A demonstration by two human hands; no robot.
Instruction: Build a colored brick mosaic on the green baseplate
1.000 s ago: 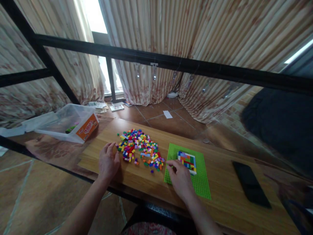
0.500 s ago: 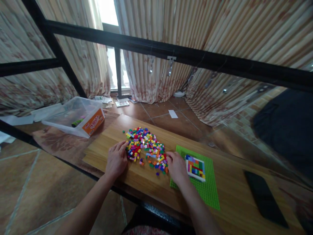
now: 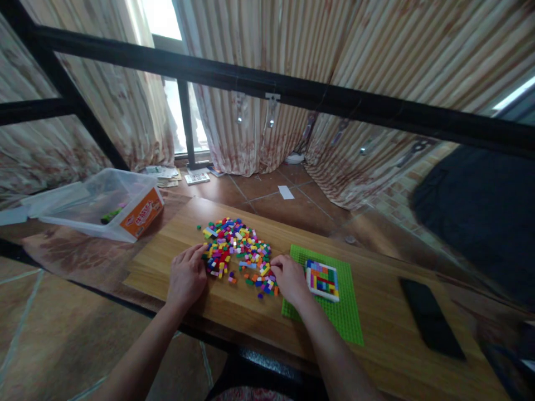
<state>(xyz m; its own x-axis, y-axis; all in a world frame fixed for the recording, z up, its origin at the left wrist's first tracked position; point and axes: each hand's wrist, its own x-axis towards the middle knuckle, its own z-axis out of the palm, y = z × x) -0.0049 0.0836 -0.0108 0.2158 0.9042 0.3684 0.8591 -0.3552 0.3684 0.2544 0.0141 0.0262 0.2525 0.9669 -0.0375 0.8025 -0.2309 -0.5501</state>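
Note:
A loose pile of small coloured building bricks (image 3: 240, 248) lies spread on the wooden board. My left hand (image 3: 188, 275) rests at the pile's left edge, palm down, fingers stretched forward and fingertips touching the outer bricks. At the right edge of the pile is my right hand (image 3: 290, 278), its thumb and fingertips pinched together; whatever they hold is too small or hidden to make out. Just right of that hand lies a green baseplate (image 3: 349, 317). On it stands a white-bordered square of bricks (image 3: 322, 281), its inside filled with many colours.
A clear plastic bin (image 3: 96, 214) with an orange label stands at the left, a few pieces inside. A black phone-like slab (image 3: 430, 317) lies on the board (image 3: 384, 323) at the right. A dark metal rail (image 3: 234, 75) crosses above, before the curtains.
The view has turned slightly right, so everything sits further left in it. Both hands keep nearly the same places at the pile. A red brick seen by my right fingertips no longer shows clearly.

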